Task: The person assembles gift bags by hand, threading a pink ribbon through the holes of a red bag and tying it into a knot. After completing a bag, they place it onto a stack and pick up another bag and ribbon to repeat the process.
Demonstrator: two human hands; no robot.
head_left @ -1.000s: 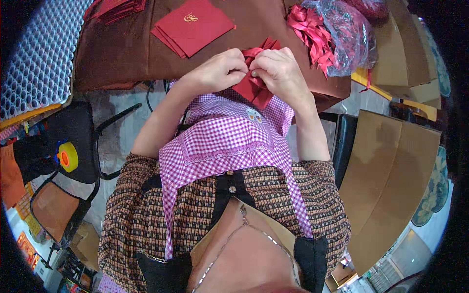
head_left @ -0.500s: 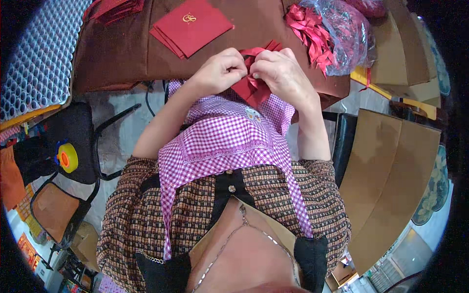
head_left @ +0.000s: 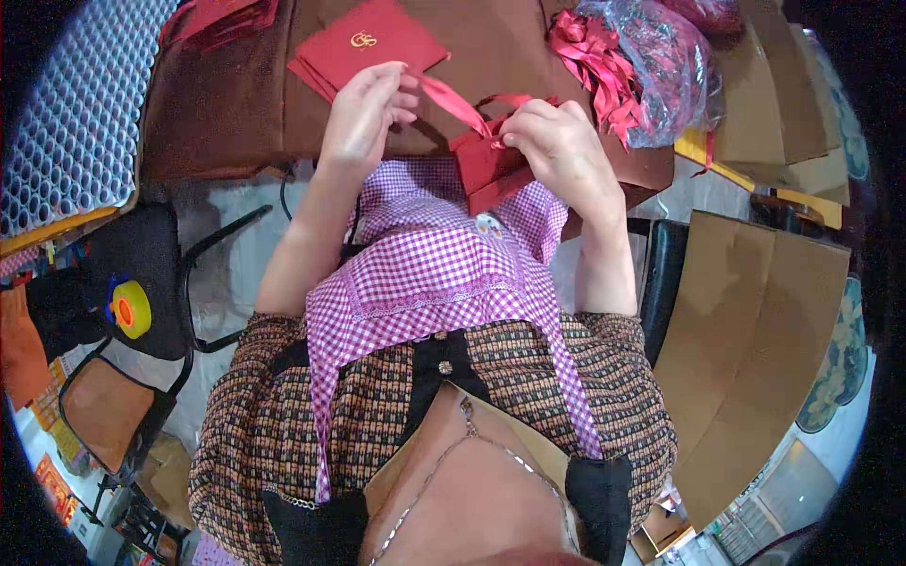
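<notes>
A red ribbon [head_left: 451, 102] runs taut and slanting from my left hand [head_left: 366, 118] down to a small dark red paper piece [head_left: 484, 162], perhaps a little bag or box. The ribbon's end is pinched at my left fingertips. My right hand [head_left: 562, 146] is closed by the paper piece's right side, its thumb and forefinger pinching ribbon there; a ribbon loop arches behind. The paper piece sits at the table's near edge, above my checked apron [head_left: 425, 250]. Beyond my left hand lies a stack of flat red pieces [head_left: 373, 47] with a gold emblem.
Loose red ribbons [head_left: 599, 71] and a clear plastic bag [head_left: 665, 75] lie right on the brown-covered table [head_left: 212, 118]. More red pieces [head_left: 226, 19] lie far left. Cardboard [head_left: 750, 349] stands at my right. A black chair [head_left: 142, 274] with a tape roll [head_left: 131, 309] is at left.
My left hand has moved away to the left and up, drawing the ribbon out straight. My right hand has stayed nearly in place by the paper piece.
</notes>
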